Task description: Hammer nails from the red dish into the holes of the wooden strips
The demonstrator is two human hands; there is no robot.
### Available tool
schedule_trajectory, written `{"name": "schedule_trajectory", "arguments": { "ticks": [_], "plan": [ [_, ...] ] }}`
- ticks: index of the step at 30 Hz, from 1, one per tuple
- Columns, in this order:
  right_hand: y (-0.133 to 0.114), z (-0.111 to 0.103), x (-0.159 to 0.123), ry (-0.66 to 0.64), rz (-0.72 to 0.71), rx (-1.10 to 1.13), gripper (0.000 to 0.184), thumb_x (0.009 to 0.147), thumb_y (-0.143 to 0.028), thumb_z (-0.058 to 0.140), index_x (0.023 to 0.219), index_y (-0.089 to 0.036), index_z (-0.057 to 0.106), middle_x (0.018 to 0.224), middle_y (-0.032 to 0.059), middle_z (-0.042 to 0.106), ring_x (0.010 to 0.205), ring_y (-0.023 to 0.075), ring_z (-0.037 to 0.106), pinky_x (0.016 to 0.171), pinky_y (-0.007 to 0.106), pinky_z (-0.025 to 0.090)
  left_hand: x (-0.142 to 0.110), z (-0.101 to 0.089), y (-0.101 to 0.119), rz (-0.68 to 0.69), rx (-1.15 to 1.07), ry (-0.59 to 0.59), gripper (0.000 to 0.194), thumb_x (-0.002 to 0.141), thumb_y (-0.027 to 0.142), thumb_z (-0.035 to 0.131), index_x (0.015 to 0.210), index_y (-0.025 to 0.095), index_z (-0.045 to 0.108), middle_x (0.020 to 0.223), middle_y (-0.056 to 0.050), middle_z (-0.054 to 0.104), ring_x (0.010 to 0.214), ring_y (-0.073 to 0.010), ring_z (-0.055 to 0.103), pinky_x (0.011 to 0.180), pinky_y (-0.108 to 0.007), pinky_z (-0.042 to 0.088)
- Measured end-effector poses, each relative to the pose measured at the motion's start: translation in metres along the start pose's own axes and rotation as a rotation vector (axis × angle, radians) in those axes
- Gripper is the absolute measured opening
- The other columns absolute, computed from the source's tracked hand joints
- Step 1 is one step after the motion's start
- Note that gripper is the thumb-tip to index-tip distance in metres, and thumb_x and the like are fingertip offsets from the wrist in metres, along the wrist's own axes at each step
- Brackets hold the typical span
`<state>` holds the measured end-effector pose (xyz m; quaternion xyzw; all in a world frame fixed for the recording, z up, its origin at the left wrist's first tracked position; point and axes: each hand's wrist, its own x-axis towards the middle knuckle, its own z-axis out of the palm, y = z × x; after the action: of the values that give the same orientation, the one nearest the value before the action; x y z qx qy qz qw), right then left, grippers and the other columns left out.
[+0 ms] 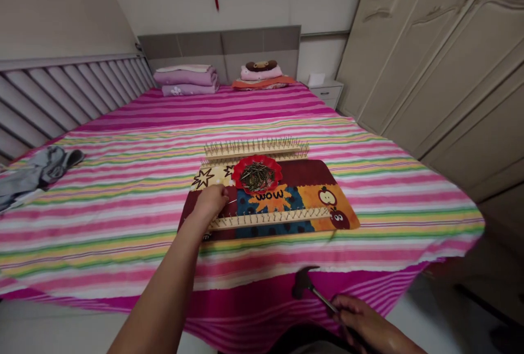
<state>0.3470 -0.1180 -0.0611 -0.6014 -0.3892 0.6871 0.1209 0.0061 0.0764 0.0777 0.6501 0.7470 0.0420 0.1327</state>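
Observation:
In the head view, my left hand point(212, 201) is closed, pinching a thin nail point(232, 201) just above the patterned mat point(305, 171). Close below it, a wooden strip point(266, 219) studded with a row of upright nails lies along the mat's near edge. A red scalloped bowl point(237, 177) full of loose nails point(257, 175) stands right and beyond that hand. My right hand point(354, 313) is wrapped around the handle of a claw hammer point(303, 282), low in front of the bed edge, its head pointing up and left.
More wooden strips point(249, 152) bristling with nails lie behind the bowl. All this rests on a bed with a striped cover point(131, 190). Grey clothing point(36, 173) lies at the left, folded bedding point(187, 80) by the headboard, wardrobe doors point(409, 59) at the right.

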Motion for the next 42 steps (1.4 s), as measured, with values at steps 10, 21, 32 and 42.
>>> {"name": "schedule_trajectory", "arguments": {
  "ticks": [10,21,32,42],
  "plan": [
    [0.002,-0.006,0.005,-0.049,0.007,0.049,0.013,0.063,-0.033,0.047,0.070,-0.022,0.046,0.039,-0.0105,0.051,0.023,0.0032,0.033,0.022,0.012,0.022,0.031,0.015,0.006,0.021,-0.048,-0.090,0.006,0.063,0.016,0.059,0.058,0.017,0.062,0.071,-0.009,0.069,0.076,-0.0215,0.065,0.068,-0.027,0.045],
    [0.006,-0.002,0.001,-0.018,-0.020,0.046,0.015,0.065,-0.033,0.046,0.074,-0.022,0.048,0.041,-0.0106,0.050,0.023,0.0020,0.030,0.024,0.011,0.019,-0.074,0.000,-0.069,-0.224,-1.294,0.391,0.037,0.046,0.033,0.078,0.073,0.013,0.063,0.062,0.000,0.063,0.055,-0.0121,0.059,0.051,-0.024,0.049],
    [0.006,0.005,0.001,0.045,-0.042,0.000,0.017,0.065,-0.038,0.047,0.073,-0.022,0.047,0.040,-0.0102,0.050,0.023,0.0029,0.030,0.023,0.011,0.021,-0.075,0.066,-0.097,-0.310,-1.211,0.548,0.034,0.050,0.040,0.071,0.072,0.015,0.064,0.065,0.000,0.065,0.056,-0.0105,0.056,0.056,-0.024,0.048],
    [0.005,0.007,-0.003,0.051,-0.070,-0.028,0.018,0.069,-0.040,0.047,0.073,-0.022,0.047,0.043,-0.0098,0.051,0.024,0.0024,0.031,0.024,0.011,0.021,-0.073,0.074,-0.096,-0.326,-1.083,0.546,0.034,0.055,0.044,0.067,0.076,0.018,0.064,0.070,0.000,0.066,0.064,-0.0137,0.059,0.069,-0.029,0.049]
  ]
}}
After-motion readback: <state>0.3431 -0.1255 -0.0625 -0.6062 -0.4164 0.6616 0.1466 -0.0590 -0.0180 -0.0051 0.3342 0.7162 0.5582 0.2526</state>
